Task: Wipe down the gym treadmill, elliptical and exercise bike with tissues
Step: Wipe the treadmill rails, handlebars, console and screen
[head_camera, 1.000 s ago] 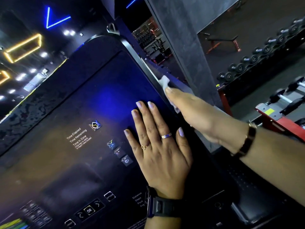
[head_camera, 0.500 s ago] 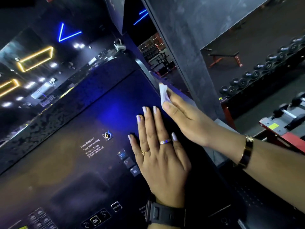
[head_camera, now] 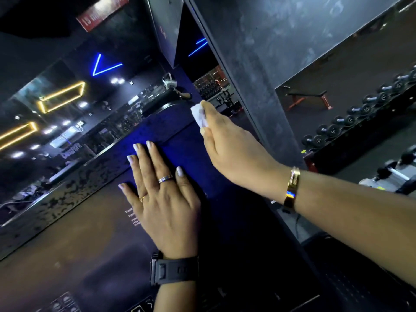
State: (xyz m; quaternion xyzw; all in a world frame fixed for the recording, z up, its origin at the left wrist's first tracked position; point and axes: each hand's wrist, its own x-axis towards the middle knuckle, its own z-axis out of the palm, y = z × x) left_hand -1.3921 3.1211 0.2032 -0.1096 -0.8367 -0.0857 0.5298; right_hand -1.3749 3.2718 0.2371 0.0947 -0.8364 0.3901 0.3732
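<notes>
- Two hands counted: left hand, right hand.
- One tissue counted.
- Two rings noted.
- One watch, one bracelet recorded.
- One console recorded.

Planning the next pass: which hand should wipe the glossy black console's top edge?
Right. The right hand pinches the crumpled white tissue at the upper corner of the glossy black console; the left hand lies flat on its screen, holding nothing.

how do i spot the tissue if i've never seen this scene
Start at the big glossy dark console filling the left of the view and follow the right hand, the one with the gold bracelet, to its fingertips. The tissue is the small crumpled white wad pinched there; the left hand lies flat and empty.
</notes>
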